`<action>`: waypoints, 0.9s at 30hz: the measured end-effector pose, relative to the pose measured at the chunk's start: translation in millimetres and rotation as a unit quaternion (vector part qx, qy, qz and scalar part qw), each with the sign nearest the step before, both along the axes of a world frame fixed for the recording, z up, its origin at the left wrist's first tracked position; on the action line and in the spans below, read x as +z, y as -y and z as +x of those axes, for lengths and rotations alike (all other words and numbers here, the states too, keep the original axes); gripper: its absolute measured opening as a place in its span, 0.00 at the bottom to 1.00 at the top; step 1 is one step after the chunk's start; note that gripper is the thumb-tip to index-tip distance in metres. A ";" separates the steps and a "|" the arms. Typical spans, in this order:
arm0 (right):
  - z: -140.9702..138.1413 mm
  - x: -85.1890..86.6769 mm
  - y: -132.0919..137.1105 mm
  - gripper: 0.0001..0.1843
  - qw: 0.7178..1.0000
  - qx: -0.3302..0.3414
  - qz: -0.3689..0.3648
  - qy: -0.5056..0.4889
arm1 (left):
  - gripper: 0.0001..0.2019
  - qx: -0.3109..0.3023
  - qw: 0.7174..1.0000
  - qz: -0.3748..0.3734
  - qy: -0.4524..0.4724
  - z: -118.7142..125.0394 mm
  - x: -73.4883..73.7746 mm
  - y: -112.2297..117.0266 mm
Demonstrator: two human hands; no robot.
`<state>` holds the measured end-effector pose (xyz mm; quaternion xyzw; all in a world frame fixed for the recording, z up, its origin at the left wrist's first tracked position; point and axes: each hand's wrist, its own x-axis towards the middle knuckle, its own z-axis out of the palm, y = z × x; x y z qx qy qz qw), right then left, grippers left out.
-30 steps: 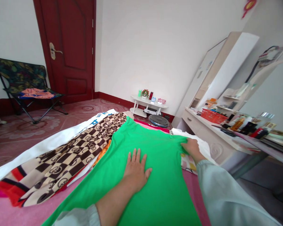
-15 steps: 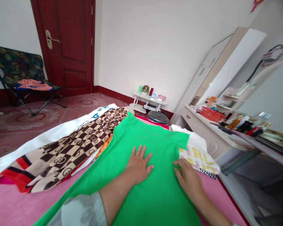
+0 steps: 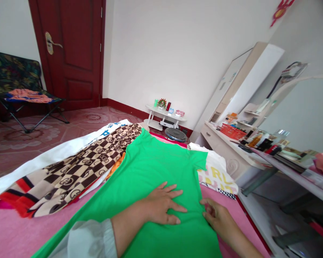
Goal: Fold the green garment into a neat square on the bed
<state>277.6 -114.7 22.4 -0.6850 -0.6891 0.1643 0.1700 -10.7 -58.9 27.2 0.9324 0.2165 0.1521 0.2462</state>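
Note:
A green short-sleeved garment (image 3: 161, 157) lies spread out across the pink bed cover (image 3: 29, 233). My left hand (image 3: 161, 204) rests palm down on its middle, fingers spread and holding nothing. At the garment's right side edge is my right hand (image 3: 218, 216), its fingers curled and pinched at the fabric; the exact grip is partly hidden. Left of the green garment lies a brown and beige checked garment (image 3: 91, 165) with red and black bands. White clothing with yellow letters (image 3: 218, 172) lies partly under the green sleeve.
Farther left is a white garment (image 3: 43, 161) with blue print. A folding chair (image 3: 16, 71) with orange cloth (image 3: 29, 96) stands by the red door (image 3: 78, 57). To the right, a dressing table (image 3: 226, 143) holds a red basket (image 3: 233, 131) and several bottles. A low white stand (image 3: 164, 111) is at the wall.
Both hands have moved down the green garment toward me, the left turning its fingers more to the right. My right hand has slid along the side edge, away from the sleeve.

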 end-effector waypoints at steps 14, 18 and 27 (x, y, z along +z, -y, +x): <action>-74.0 51.8 -51.2 0.14 0.968 0.025 0.002 0.248 | 0.21 0.435 0.899 0.047 0.028 -2.6 -9.4 -43.0; -104.7 82.6 -104.7 0.17 0.968 0.060 0.154 0.188 | 0.23 0.425 0.904 0.047 -0.020 -5.4 -19.1 -50.5; -100.4 -20.8 -181.6 0.37 0.980 -0.083 0.041 0.176 | 0.21 0.403 0.914 0.045 -0.021 -4.9 -22.2 -50.2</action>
